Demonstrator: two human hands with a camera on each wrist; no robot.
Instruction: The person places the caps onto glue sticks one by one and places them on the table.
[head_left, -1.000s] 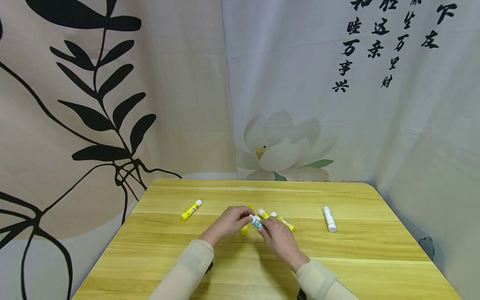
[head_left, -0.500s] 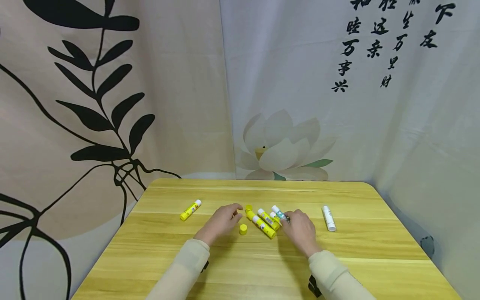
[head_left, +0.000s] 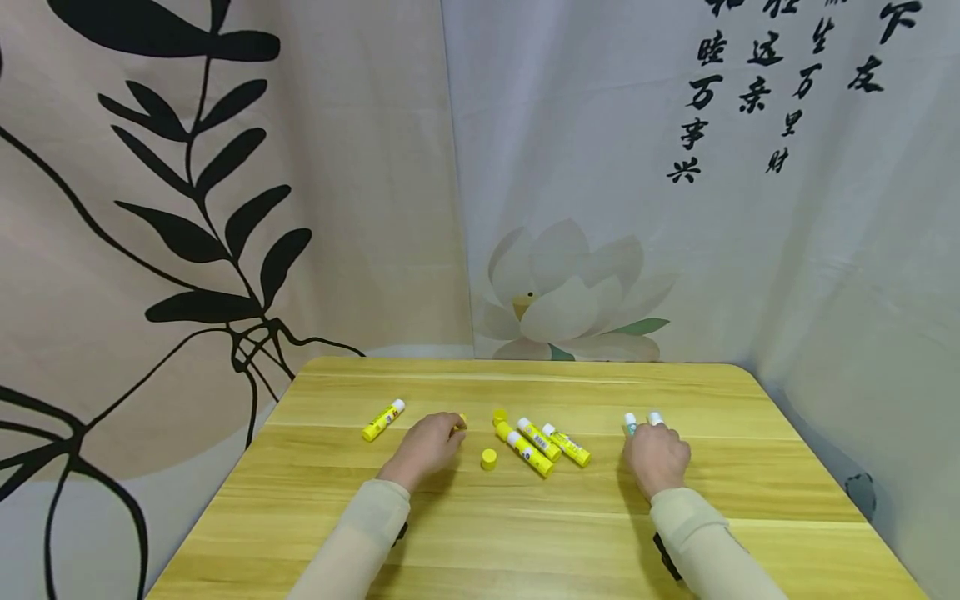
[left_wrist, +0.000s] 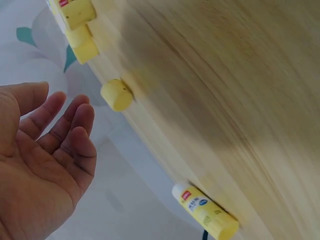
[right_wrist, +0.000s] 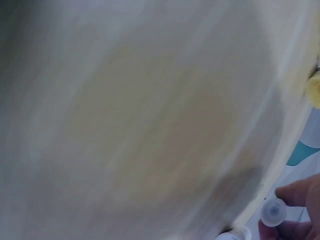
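My right hand (head_left: 657, 458) pinches a teal-labelled glue stick (head_left: 630, 423) over the right part of the table; its round pale end (right_wrist: 274, 212) shows between thumb and fingers in the right wrist view. Right beside it lies a white glue stick (head_left: 656, 418), mostly hidden by the hand in the head view. My left hand (head_left: 427, 450), fingers loosely bent and holding nothing, hovers left of the middle. A yellow cap (left_wrist: 116, 95) sits just beyond its fingertips, apart from them. Several yellow glue sticks (head_left: 530, 454) with white caps lie between the hands.
Another yellow glue stick (head_left: 383, 421) lies at the far left of the wooden table (head_left: 510, 550). A loose yellow cap (head_left: 489, 459) stands near the middle group, with one more yellow cap (head_left: 499, 415) behind it. A printed curtain hangs beyond the back edge.
My right hand has carried the teal-labelled glue stick rightward, away from the middle group to beside the white one. The left hand has let go and drawn back left.
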